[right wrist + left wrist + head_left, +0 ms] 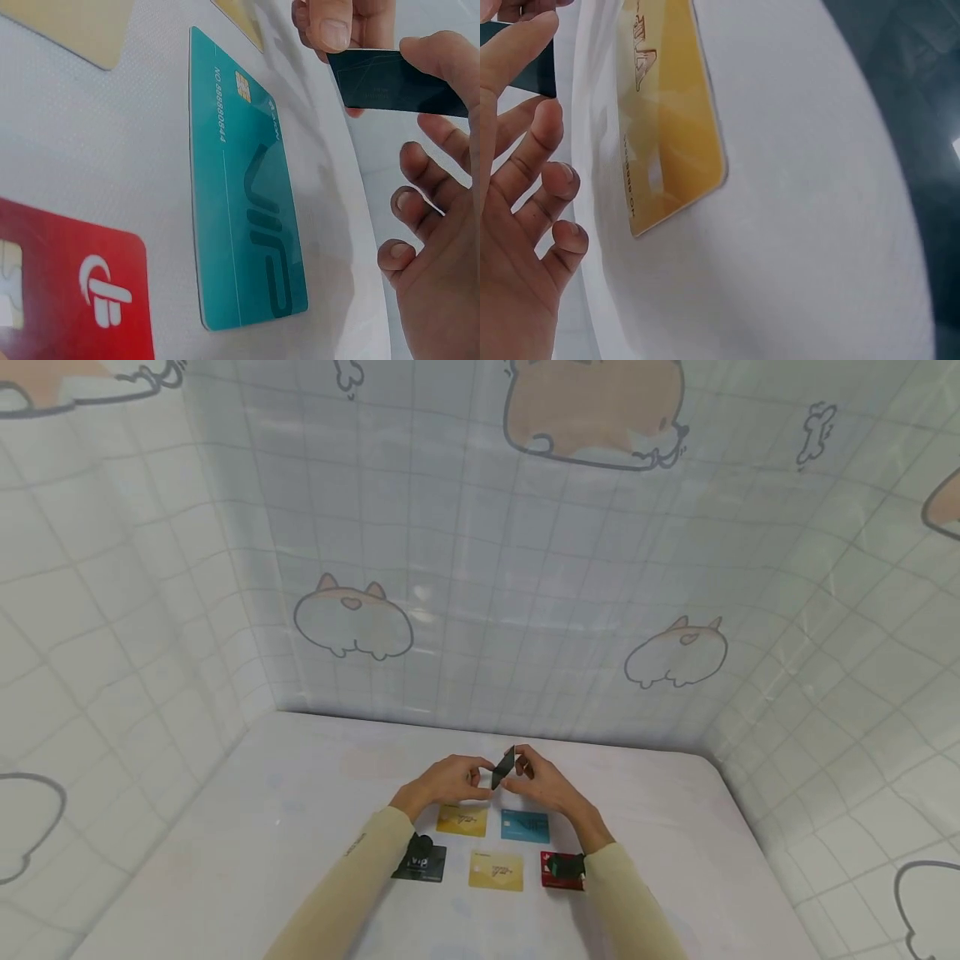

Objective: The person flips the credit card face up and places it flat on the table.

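Note:
Both hands hold a dark card [503, 767] tilted up over the far part of the table. My left hand [448, 779] pinches its left end between thumb and finger. At the other end my right hand [546, 783] pinches it, the remaining fingers loosely bent in the right wrist view. Just below the left hand lies a yellow card [461, 821]; in the left wrist view its gold surface [679, 112] fills the middle. A teal VIP card [244, 195] lies flat below the right hand.
Nearer the body lie a black VIP card [427, 867], another yellow card [496, 871] and a red card [553, 880], the black and red ones partly hidden by the wrists. A white cloth covers the table [225, 827]. Patterned curtains [480, 552] hang around it.

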### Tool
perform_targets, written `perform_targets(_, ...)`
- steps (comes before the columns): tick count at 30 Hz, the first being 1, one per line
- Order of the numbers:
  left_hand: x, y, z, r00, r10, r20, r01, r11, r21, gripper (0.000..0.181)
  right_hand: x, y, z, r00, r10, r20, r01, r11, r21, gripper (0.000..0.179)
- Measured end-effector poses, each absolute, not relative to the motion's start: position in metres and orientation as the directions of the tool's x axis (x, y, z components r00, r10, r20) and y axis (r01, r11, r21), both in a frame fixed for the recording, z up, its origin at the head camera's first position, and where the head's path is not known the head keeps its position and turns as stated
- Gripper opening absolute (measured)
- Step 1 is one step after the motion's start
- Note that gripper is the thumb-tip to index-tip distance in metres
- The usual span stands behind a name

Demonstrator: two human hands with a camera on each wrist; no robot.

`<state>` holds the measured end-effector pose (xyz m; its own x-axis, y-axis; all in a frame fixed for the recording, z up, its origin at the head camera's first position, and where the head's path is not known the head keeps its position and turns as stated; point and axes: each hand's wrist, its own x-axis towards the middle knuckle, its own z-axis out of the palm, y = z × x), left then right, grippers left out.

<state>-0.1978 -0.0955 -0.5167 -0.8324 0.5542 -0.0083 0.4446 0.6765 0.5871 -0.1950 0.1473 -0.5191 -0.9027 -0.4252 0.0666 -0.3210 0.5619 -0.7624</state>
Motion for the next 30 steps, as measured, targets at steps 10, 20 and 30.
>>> perform_targets(10, -0.1944, -0.0973, -0.5138, -0.829, 0.559, -0.018, 0.454, 0.691, 0.563, 0.056, -0.1905, 0.1484, -0.5191, -0.900, -0.427, 0.085, -0.328, 0.538, -0.776, 0.046)
perform_targets(20, -0.1933, -0.0995, -0.5122, -0.831, 0.556, -0.012, 0.448, 0.681, 0.579, 0.057, -0.1913, 0.1496, -0.5205, -0.898, -0.432, 0.079, -0.324, 0.530, -0.784, 0.052)
perform_targets(30, -0.1909, -0.0991, -0.5116, -0.833, 0.553, -0.006, 0.448, 0.681, 0.579, 0.059, -0.1903, 0.1501, -0.5230, -0.894, -0.440, 0.082, -0.331, 0.526, -0.784, 0.053)
